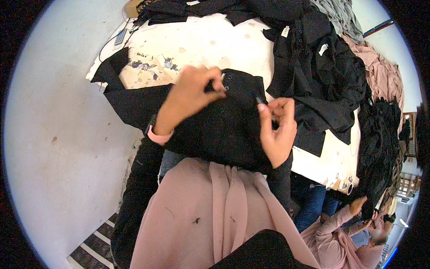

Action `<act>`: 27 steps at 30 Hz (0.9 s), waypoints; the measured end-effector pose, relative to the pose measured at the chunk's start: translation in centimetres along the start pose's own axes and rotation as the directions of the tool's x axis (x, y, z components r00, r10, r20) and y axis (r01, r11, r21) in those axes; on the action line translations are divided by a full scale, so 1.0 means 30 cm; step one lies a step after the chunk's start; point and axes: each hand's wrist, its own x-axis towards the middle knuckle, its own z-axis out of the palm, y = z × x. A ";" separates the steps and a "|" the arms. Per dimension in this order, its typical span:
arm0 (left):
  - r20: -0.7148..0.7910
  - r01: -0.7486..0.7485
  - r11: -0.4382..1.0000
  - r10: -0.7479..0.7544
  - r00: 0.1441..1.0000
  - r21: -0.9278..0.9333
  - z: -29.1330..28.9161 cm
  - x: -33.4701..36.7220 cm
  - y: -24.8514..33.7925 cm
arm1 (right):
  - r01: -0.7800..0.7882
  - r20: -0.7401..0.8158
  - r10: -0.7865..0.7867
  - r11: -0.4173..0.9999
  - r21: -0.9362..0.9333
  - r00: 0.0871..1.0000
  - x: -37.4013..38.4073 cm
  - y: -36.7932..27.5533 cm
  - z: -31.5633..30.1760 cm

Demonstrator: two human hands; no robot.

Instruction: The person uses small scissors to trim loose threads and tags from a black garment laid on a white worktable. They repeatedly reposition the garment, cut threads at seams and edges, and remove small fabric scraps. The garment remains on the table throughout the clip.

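A black garment [201, 134] lies across my lap and over the near edge of the table, its sleeve-like part stretching to the left. Small round buttons [227, 88] run down its front, near a bit of white label. Slightly blurred, my left hand [195, 92] is pinched just left of these buttons; whether thread or cloth sits between its fingertips is too small to tell. To the right, over the garment's edge, my right hand [278, 130] has thumb and fingers closed on a small dark pointed tool [259, 101], whose tip points up and left.
More black garments [309, 76] with white tags are heaped on the right of the floral-covered table [215, 40]. Beyond them hang pink cloth [380, 74] and grey cloth [338, 15]. A wall [58, 112] stands close on my left. Another person's pink sleeve [329, 228] shows at lower right.
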 end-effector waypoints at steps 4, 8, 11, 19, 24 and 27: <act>-0.309 0.076 0.717 0.199 0.930 0.693 -0.065 0.019 -0.159 | -0.055 -0.076 0.058 0.998 0.040 0.995 0.062 0.053 -0.013; -0.197 0.254 0.740 -0.165 0.966 0.623 -0.073 0.006 -0.276 | -0.092 0.089 0.108 0.981 -0.170 0.990 0.152 0.122 -0.014; -0.077 0.287 0.813 -0.288 0.954 0.507 -0.055 -0.013 -0.306 | -0.110 0.082 0.141 0.947 -0.303 0.987 0.209 0.195 0.049; -0.307 0.084 0.859 0.088 0.947 0.505 0.033 -0.002 -0.258 | 0.155 0.083 -0.135 0.930 -0.333 0.987 0.204 0.288 0.168; -0.050 -0.095 0.889 0.131 0.990 0.448 0.100 0.071 -0.232 | 0.314 0.271 -0.237 0.904 -0.289 0.933 0.238 0.230 0.225; 0.006 -0.096 0.922 0.102 0.995 0.375 0.107 0.096 -0.253 | 0.422 0.436 -0.268 0.853 -0.308 0.859 0.228 0.220 0.207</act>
